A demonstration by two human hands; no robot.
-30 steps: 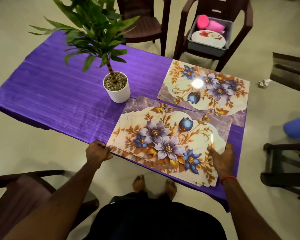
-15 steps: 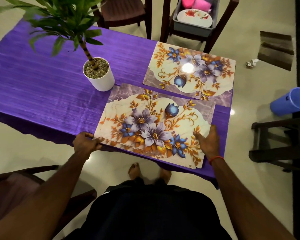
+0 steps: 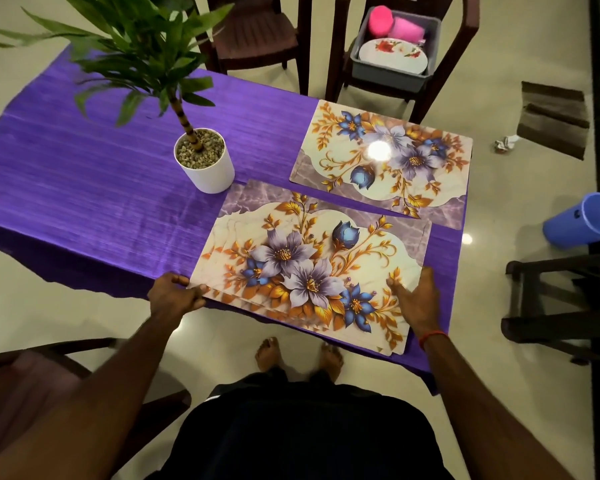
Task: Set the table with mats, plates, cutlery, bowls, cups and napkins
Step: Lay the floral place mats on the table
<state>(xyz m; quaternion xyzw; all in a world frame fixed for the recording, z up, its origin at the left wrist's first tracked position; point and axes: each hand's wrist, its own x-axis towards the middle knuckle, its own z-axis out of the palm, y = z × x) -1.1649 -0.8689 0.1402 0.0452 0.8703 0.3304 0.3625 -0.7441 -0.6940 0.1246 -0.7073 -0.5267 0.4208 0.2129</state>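
Glossy floral placemat stack (image 3: 309,271), likely light and slippery, is edge-pinched by left hand (image 3: 174,295), pressed by flat-fingered right hand (image 3: 417,299).

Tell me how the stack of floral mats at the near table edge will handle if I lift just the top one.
The stack of mats is probably thin and semi-stiff, since its edges lie flat and crisp. Likely slippery: the far mat shows glare, and the stack's layers sit fanned near the left hand. Probably light, so neighbours may drag along.
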